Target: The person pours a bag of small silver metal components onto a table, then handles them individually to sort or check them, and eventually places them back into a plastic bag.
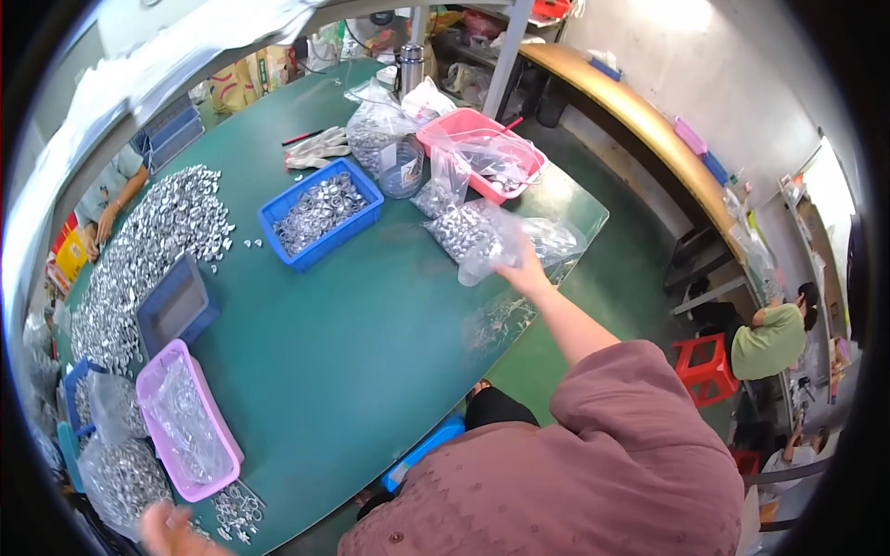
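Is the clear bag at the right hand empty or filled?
Not empty: many small silvery pieces show through the clear bag at the right hand. How full it is, I cannot tell.

The green tabletop (306,357) is smooth, faintly glossy. Heaped metal parts (153,259) gleam at nine o'clock. The blue tray (348,233) at ten and lilac tray (213,484) at eight are plastic. Crinkled, shiny plastic forms the clear bag (468,232) at one. The maroon shirt (556,473), at five, is matt cloth.

head-worn fisheye, angled down (edges bending), table (371,315) close below
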The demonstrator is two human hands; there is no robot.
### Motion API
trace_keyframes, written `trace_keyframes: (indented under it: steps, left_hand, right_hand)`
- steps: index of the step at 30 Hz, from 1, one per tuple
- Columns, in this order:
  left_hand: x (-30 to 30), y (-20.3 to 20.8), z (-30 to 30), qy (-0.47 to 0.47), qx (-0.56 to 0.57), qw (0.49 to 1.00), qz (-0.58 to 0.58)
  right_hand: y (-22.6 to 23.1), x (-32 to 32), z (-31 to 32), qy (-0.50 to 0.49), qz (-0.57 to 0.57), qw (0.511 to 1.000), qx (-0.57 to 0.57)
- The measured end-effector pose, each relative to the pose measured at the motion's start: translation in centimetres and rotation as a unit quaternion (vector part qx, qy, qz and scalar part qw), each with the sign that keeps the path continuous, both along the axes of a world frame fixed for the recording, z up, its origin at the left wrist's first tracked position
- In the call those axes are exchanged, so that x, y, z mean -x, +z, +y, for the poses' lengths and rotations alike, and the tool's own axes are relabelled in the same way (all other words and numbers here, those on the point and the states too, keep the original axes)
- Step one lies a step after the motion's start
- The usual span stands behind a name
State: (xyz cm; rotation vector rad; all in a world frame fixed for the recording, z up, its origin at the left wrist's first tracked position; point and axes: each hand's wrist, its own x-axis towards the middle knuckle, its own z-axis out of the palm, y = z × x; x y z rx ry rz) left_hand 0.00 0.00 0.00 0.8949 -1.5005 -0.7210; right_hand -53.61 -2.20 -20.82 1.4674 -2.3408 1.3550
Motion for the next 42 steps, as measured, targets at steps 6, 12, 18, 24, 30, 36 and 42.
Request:
trace_keyframes:
  steps: [6, 12, 18, 24, 30, 36, 42]
  left_hand:
    - [10.7, -13.8, -5.3, -0.23, -0.192, 0.904, -0.306]
    - [16.8, -22.1, -7.1, -0.306, -0.523, 0.789, -0.1]
    - [18.0, -25.6, -7.5, -0.376, -0.585, 0.668, 0.265]
    - [14.2, -25.9, -8.6, -0.473, -0.504, 0.542, 0.478]
    - [10.8, -25.4, -7.3, -0.294, -0.421, 0.749, 0.418]
    - [9.7, -21.6, -8.1, -0.111, -0.301, 0.93, 0.179]
    - [11.1, -22.6, -7.1, -0.132, -0.223, 0.957, -0.13]
  right_hand:
    - [1.4, 1.1, -2.7, 0.08, -0.263, 0.962, 0.003]
    - [7.8, -2.0, -5.9, 0.234, -0.46, 0.854, 0.068]
    - [8.9, -10.7, -5.5, 0.345, -0.658, 0.663, 0.091]
    - [4.4, -16.6, -4.2, 0.443, -0.73, 0.508, 0.113]
    - [-1.2, -16.9, -2.0, 0.415, -0.698, 0.583, -0.026]
    - [-4.1, -17.9, -1.7, 0.335, -0.662, 0.653, -0.151]
    - [-2.8, -15.5, -0.9, 0.368, -0.39, 0.756, -0.376]
